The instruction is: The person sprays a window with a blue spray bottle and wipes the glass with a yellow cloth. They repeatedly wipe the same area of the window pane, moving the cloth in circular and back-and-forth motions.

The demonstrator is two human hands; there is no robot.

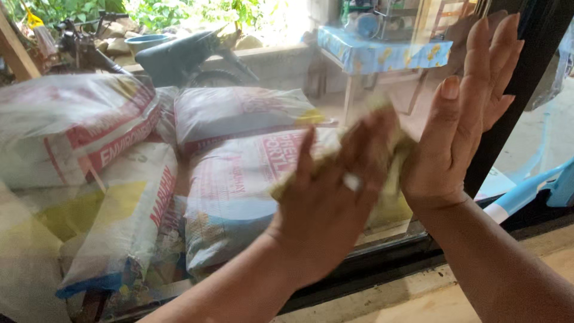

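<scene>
A yellowish cloth (382, 149), frame centre, is being pressed to the window glass (239, 119) by the left hand (335, 203), fingers curled on it, blurred. Right hand (466, 113) is being held flat, fingers straight, w/ frame (514, 96) beside. Even pressure & overlapping strokes are being called for.

Daylit, bright overall. Strongest light from 12 o'clock, blown out white behind the greenery (179, 12). Motion blur heavy on left hand (326, 197) and cloth (382, 140); right hand (463, 119) sharper. Faint hazy reflections across window glass (89, 179), softening sacks (239, 113) at 9 o'clock. Shadows soft, no hard edges.
</scene>
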